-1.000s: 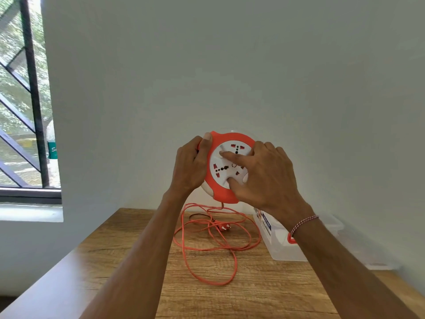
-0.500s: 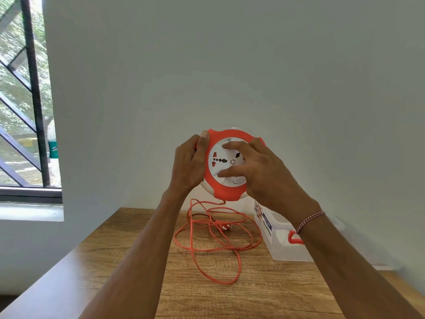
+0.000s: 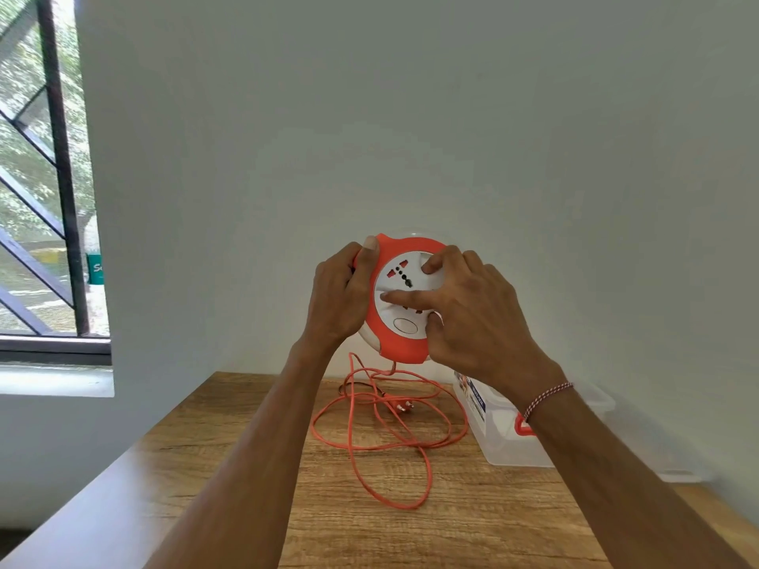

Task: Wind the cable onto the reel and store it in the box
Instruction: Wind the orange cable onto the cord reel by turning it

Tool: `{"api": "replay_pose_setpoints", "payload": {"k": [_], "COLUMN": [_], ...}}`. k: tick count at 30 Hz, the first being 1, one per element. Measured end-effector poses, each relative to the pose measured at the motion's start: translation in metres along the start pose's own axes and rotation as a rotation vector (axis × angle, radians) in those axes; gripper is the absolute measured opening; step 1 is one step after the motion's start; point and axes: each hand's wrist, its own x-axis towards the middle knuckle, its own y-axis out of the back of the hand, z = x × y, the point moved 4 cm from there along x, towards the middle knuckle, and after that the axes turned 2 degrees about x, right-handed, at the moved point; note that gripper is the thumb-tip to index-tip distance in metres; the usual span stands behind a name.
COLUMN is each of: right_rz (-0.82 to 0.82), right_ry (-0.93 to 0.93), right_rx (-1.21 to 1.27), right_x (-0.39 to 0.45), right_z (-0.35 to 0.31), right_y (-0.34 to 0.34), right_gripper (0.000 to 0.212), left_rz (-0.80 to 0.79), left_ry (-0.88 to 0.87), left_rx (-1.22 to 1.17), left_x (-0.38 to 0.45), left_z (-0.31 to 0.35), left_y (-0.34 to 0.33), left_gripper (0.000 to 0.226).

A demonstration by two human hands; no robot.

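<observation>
A round orange and white cable reel (image 3: 400, 342) with sockets on its face is held up in the air above the wooden table (image 3: 451, 527). My left hand (image 3: 341, 297) grips its left rim, thumb on the orange edge. My right hand (image 3: 464, 314) lies on the white socket face, fingers spread and pressing on it. An orange cable (image 3: 390, 437) hangs from the reel's bottom and lies in loose loops on the table, its plug (image 3: 400, 406) among them. A clear plastic box (image 3: 509, 441) with an orange latch stands to the right, partly hidden by my right forearm.
A plain wall stands close behind the table. A window with black bars (image 3: 61, 199) is at the left, beyond the table's left edge. The box's clear lid (image 3: 673, 474) lies at the right, behind my forearm.
The white socket face has turned under my right hand's fingers. The cable loops on the table have shifted and drawn in slightly. My left hand has kept its grip on the rim.
</observation>
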Motion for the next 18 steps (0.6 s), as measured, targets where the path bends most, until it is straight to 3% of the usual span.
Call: {"api": "replay_pose_setpoints", "payload": {"k": [6, 18], "right_rz": [0.05, 0.06], "right_ry": [-0.132, -0.208], "right_rx": [-0.009, 0.07], "right_x": [-0.0011, -0.0019], "right_z": [0.004, 0.0028], "right_y": [0.0046, -0.0007], "right_gripper": [0.06, 0.071], "left_rz": [0.005, -0.01], "left_ry": [0.002, -0.019], "left_rx": [-0.016, 0.024], "left_x": [0.0005, 0.0001], "left_z": [0.0019, 0.0019], "left_y": [0.0001, -0.0028], "left_gripper": [0.055, 0.053]}}
